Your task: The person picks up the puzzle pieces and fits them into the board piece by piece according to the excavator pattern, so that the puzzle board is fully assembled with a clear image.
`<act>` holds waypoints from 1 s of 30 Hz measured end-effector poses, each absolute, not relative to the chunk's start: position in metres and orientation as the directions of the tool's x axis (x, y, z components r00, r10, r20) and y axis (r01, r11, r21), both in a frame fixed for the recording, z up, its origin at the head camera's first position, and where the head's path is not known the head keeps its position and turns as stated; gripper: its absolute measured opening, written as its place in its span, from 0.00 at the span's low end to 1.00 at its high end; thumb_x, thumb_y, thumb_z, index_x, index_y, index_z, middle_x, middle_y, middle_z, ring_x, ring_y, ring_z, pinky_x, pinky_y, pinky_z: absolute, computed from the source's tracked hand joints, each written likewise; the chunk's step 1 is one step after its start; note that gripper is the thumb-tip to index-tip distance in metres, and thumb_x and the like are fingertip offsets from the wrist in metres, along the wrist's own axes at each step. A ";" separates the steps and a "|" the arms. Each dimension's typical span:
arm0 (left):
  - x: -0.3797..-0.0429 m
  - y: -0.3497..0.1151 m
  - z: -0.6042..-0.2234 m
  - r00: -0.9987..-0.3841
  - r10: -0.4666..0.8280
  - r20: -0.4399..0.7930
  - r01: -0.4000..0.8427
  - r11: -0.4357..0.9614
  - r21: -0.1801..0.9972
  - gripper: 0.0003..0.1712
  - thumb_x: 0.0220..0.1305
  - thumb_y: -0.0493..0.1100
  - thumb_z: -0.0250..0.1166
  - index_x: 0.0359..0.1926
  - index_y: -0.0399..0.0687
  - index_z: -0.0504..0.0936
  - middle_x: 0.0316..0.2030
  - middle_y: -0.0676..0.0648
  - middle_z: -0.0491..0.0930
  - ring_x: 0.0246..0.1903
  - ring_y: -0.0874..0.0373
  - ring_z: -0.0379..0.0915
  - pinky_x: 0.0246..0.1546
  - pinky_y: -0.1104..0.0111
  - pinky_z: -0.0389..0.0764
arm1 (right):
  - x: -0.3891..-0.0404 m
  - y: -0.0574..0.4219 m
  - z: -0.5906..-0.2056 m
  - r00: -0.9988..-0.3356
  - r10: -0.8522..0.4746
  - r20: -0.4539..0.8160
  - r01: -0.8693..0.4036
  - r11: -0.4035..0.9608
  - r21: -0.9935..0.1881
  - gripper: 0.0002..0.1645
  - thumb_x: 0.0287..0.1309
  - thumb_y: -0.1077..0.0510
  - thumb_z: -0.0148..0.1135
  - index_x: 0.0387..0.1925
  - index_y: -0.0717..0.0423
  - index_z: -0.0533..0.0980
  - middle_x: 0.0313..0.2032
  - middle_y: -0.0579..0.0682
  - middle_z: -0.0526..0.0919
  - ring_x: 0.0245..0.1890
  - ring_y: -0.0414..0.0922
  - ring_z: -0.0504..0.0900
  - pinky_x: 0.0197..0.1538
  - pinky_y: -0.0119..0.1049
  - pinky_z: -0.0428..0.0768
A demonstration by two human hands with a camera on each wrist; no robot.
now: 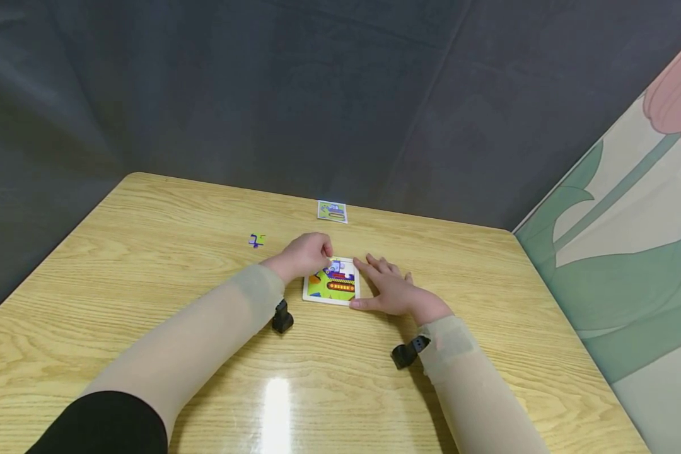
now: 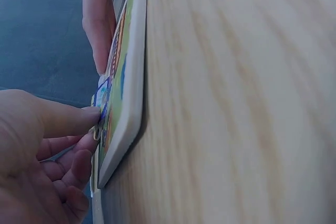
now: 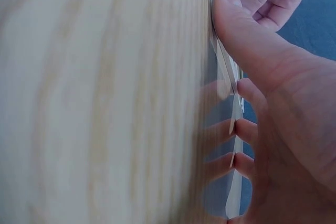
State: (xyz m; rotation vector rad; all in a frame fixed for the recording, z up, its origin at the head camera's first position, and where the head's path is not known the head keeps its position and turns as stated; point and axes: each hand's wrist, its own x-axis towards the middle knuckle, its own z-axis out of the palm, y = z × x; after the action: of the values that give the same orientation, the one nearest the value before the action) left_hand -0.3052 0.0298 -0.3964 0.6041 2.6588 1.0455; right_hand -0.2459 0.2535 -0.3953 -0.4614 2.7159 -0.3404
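A square jigsaw puzzle in a white-rimmed tray (image 1: 318,297) lies mid-table, showing a vehicle with a red and yellow track on a green ground. At its upper left, my left hand (image 1: 306,254) pinches a jigsaw piece (image 2: 102,98) between thumb and forefinger, low over the picture. That piece has blue lines on it and is partly hidden by the thumb. My right hand (image 1: 394,291) rests along the tray's right side with fingers spread, its thumb (image 3: 231,11) at the near corner. White bare patches show in the upper right of the tray.
Farther left on the wooden table (image 1: 164,252) lies a loose green and purple jigsaw piece (image 1: 256,240). A small picture card (image 1: 332,212) with a similar vehicle sits near the back edge. A dark curtain (image 1: 318,94) hangs behind, and a flowered cloth (image 1: 630,252) borders the right.
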 end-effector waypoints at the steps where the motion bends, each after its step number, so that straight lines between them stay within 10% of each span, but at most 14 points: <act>1: -0.305 0.030 -0.396 -0.890 0.454 -0.055 0.297 0.666 0.685 0.05 0.63 0.34 0.66 0.38 0.42 0.78 0.34 0.46 0.76 0.30 0.56 0.73 0.34 0.66 0.74 | -0.246 0.254 -0.395 -0.881 -0.358 -0.310 -0.270 0.918 -0.292 0.61 0.52 0.21 0.57 0.78 0.36 0.43 0.78 0.49 0.37 0.75 0.61 0.37 0.61 0.76 0.40; 22: -0.303 0.030 -0.390 -0.857 0.513 -0.036 0.406 0.718 0.565 0.12 0.65 0.34 0.56 0.35 0.47 0.86 0.40 0.49 0.75 0.40 0.55 0.70 0.45 0.63 0.72 | -0.246 0.255 -0.395 -0.879 -0.358 -0.316 -0.268 0.917 -0.295 0.60 0.53 0.22 0.57 0.78 0.35 0.43 0.78 0.49 0.38 0.75 0.60 0.37 0.62 0.76 0.41; 30: -0.310 0.013 -0.384 -0.875 0.481 -0.055 0.316 0.654 0.687 0.15 0.67 0.33 0.54 0.45 0.45 0.86 0.51 0.47 0.79 0.50 0.52 0.71 0.53 0.59 0.71 | -0.247 0.257 -0.395 -0.881 -0.356 -0.313 -0.268 0.918 -0.292 0.61 0.52 0.22 0.58 0.79 0.37 0.44 0.78 0.51 0.38 0.75 0.61 0.37 0.61 0.76 0.40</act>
State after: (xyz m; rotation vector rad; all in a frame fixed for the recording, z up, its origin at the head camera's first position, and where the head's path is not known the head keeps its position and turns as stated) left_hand -0.3105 0.0130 -0.3837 0.6464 2.6403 1.0318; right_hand -0.2474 0.2566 -0.3946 -0.4574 2.7145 -0.3413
